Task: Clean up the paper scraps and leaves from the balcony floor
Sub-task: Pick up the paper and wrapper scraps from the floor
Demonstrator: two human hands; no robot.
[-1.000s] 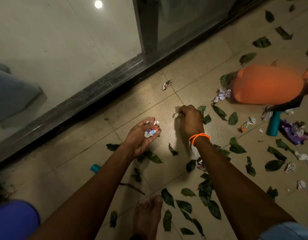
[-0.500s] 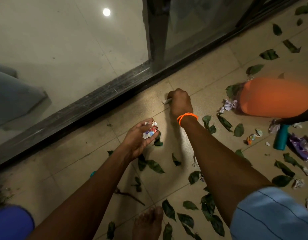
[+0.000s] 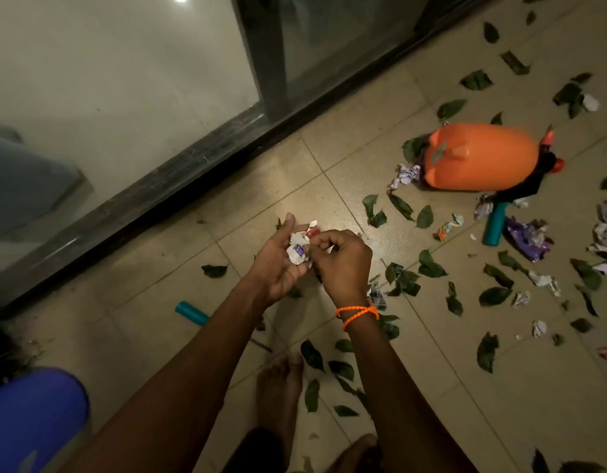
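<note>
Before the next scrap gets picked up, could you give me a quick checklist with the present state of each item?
1. Collected paper scraps sit in the cupped left hand: ok.
2. Right hand is free for the next pick: not ok, its fingers are curled at the pile.
3. Whether the right hand has let go of its scrap: cannot tell.
4. A next scrap is within view: ok, a crumpled scrap lies on the floor by the right wrist.
5. Leaves gathered: not ok, many lie scattered on the tiles.
6. A bin for the handful: cannot tell, none is clearly seen.
</note>
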